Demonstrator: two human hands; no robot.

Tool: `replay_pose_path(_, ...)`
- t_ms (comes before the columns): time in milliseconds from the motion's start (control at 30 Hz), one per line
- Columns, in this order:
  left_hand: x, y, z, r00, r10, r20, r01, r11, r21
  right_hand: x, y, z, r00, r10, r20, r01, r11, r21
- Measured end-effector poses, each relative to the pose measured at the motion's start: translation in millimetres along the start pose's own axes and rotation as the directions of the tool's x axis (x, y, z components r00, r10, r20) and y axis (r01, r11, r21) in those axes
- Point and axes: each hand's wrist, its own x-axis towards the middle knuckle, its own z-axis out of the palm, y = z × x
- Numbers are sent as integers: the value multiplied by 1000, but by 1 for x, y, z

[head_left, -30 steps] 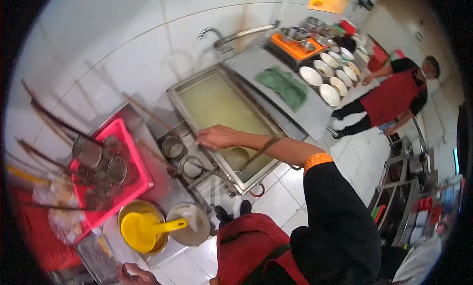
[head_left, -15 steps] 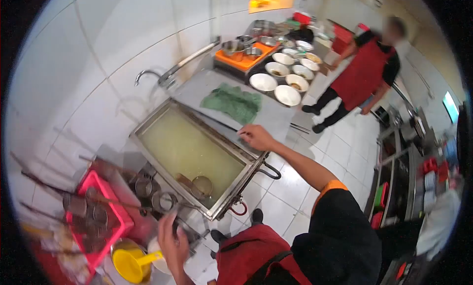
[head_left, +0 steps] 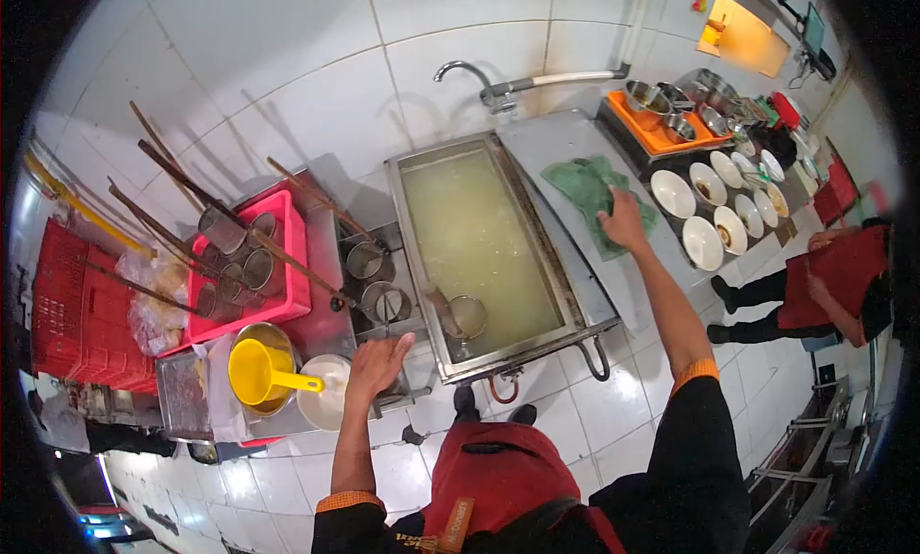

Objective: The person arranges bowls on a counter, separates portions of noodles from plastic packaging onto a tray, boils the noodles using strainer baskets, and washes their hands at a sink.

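My right hand (head_left: 625, 220) is on the crumpled green cloth (head_left: 585, 192), its fingers curled into the fabric. The cloth lies on the steel counter (head_left: 537, 137) right of the vat. In front of me the long metal vat (head_left: 395, 195) holds cloudy yellowish liquid. A round strainer (head_left: 467, 317) with a wooden handle sits near its front end, partly in the liquid. My left hand (head_left: 380, 365) is by the steel stove edge left of the vat, close to a strainer basket (head_left: 386, 303). Its thumb stands apart from the fingers, and I see nothing held.
A pink bin (head_left: 299, 257) holds several long-handled strainers. Nearby are a yellow dipper (head_left: 251, 372) and a white bowl (head_left: 326, 393). A faucet (head_left: 496, 96) is on the wall. Several white bowls (head_left: 702, 243) and an orange tray (head_left: 661, 144) stand right; a co-worker (head_left: 834, 281) stands beyond.
My view has turned left and levelled. My right hand has moved from the counter's front edge beside the vat onto the green cloth. My left hand stays near the stove edge.
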Motion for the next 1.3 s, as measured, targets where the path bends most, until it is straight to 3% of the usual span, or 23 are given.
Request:
replay_pose_path(33, -4, -3, -6, 1000, -12, 2, 12, 1000, 0, 7, 1, 5, 1000, -6, 9, 6, 1000, 6)
replay_pose_path(100, -9, -8, -17, 998, 40, -41, -39, 999, 11, 18, 0, 9, 993, 112, 30, -104, 974, -202)
replay_pose_path(167, -9, -13, -20, 998, 19, -57, -17, 1000, 26, 27, -1, 4, 987, 146, 63, -129, 968, -217)
replay_pose_path(233, -6, -20, -20, 997, -4, -78, 7, 999, 39, 36, -9, -3, 903, 403, 151, -350, 892, -285)
replay_pose_path(333, 0, -27, -20, 996, -57, -63, 63, 993, 98, 53, 28, 11, 933, 330, 142, -286, 922, -262)
replay_pose_path(400, 1, -19, -27, 997, 59, -54, -58, 998, 9, 57, 34, 18, 972, 202, 120, -173, 961, -218)
replay_pose_path(433, 0, -9, -26, 976, 172, -132, -187, 976, -113, 54, 34, 18, 969, 210, 129, -178, 958, -224)
replay_pose_path(533, 6, 38, -24, 851, 416, -321, -514, 784, -348, 65, 18, 6, 954, 242, 175, -230, 969, -86)
replay_pose_path(600, 16, 55, -15, 819, 457, -347, -563, 758, -329, 60, -9, -10, 912, 253, 324, -246, 967, -65)
replay_pose_path(667, 23, 62, -7, 729, 547, -412, -655, 732, -188, 53, -39, -20, 928, 212, 308, -200, 977, -71)
replay_pose_path(767, 30, 58, 11, 721, 550, -420, -645, 754, -120, 41, -56, -6, 978, 110, 178, -107, 994, -31)
replay_pose_path(833, 27, 61, 10, 678, 568, -467, -666, 743, -62, 30, -100, -3, 937, 170, 305, -164, 985, -46)
replay_pose_path(967, 22, 57, 0, 652, 640, -408, -700, 714, 0, 17, -137, 39, 939, 198, 281, -215, 976, 29)
replay_pose_path(1033, 18, 55, -3, 703, 639, -314, -684, 727, -53, 13, -141, 73, 968, 188, 164, -198, 979, 48)
replay_pose_path(1300, 10, 47, -12, 745, 527, -409, -633, 752, -183, 16, -205, 110, 956, 228, 187, -269, 934, 237)
